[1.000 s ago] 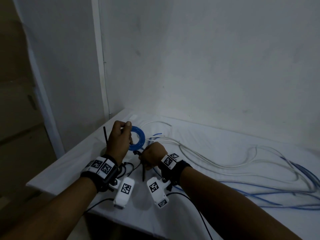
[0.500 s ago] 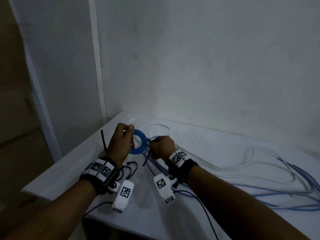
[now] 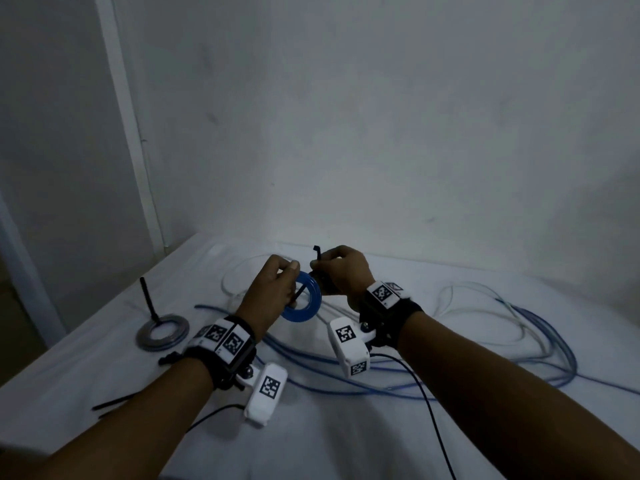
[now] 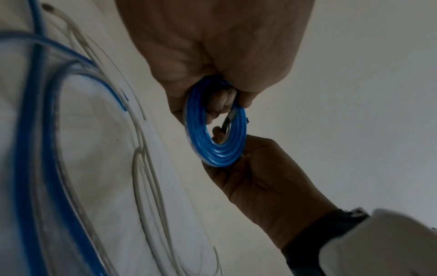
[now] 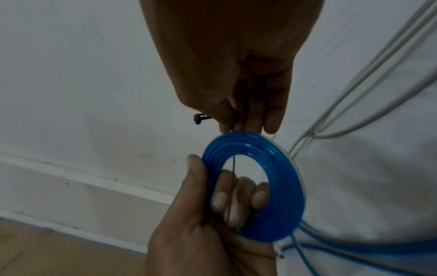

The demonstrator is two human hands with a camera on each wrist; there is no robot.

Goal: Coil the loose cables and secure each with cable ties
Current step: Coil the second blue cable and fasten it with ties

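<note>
My left hand (image 3: 273,289) grips a small blue cable coil (image 3: 306,306) by its left rim and holds it above the table. Thumb on one face and fingers on the other show in the right wrist view, around the coil (image 5: 279,186). A black cable tie (image 3: 300,292) runs through the coil's hole. My right hand (image 3: 341,271) pinches the tie at the coil's far rim, and the tie's head (image 3: 316,250) sticks up past the fingers. In the left wrist view the coil (image 4: 217,147) hangs between both hands.
A grey coil (image 3: 162,332) with an upright black tie (image 3: 147,299) lies on the white table (image 3: 104,368) at the left. Loose black ties (image 3: 114,403) lie near the front left. Loose blue cables (image 3: 381,382) and white cables (image 3: 467,306) sprawl to the right.
Both hands have lifted the blue coil off the table. My right hand rose from below the coil to its far rim, and the tie now runs through the hole.
</note>
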